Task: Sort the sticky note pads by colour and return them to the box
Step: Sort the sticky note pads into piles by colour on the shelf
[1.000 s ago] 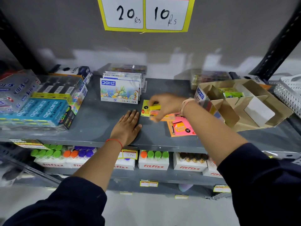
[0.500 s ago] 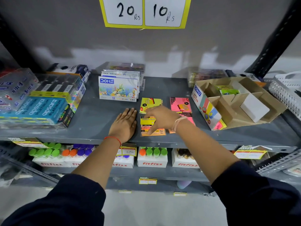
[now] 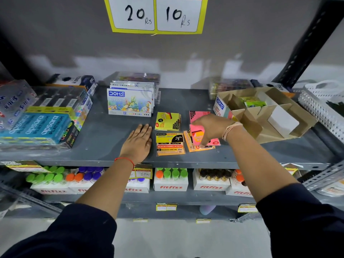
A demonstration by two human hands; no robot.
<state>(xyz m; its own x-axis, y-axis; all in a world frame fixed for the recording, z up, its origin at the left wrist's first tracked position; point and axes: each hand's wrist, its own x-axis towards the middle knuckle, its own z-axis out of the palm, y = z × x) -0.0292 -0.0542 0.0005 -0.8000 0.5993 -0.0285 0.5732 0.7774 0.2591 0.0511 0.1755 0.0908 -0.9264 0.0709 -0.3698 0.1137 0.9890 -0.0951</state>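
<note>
Head view, grey metal shelf [image 3: 104, 153] seen from above and in front. At the left end lies a stack of blue pencil packs [image 3: 37, 127] in clear wrap. Behind the middle, toward the back edge, stands a row of oil pastel boxes [image 3: 130, 102]. The left hand [image 3: 137, 144] rests flat, palm down, fingers together and spread on nothing, near the front edge — it holds no item. Just to its right lies a yellow sticky note pad [image 3: 167, 121], and nearer the front edge, an orange-and-yellow sticky note pad [image 3: 170, 144]; the two are close but whether they touch cannot be told. Farther right, the right hand [image 3: 210, 128] is curled downward, its fingers closed on a pink sticky note pad [image 3: 197, 130] that sits over an orange pad [image 3: 189, 144] at the front edge. Behind the hand another pink pad [image 3: 198, 115] lies flat, partly hidden by the fingers. At the right end sits the open cardboard box [image 3: 264, 116], tilted, with card dividers — a green pad [image 3: 254, 102] lies in its rear compartment. On the wall above hang price signs [image 3: 156, 14] reading 20 and 10. On the lower shelf stand white boxes of coloured-cap bottles [image 3: 170, 178].
</note>
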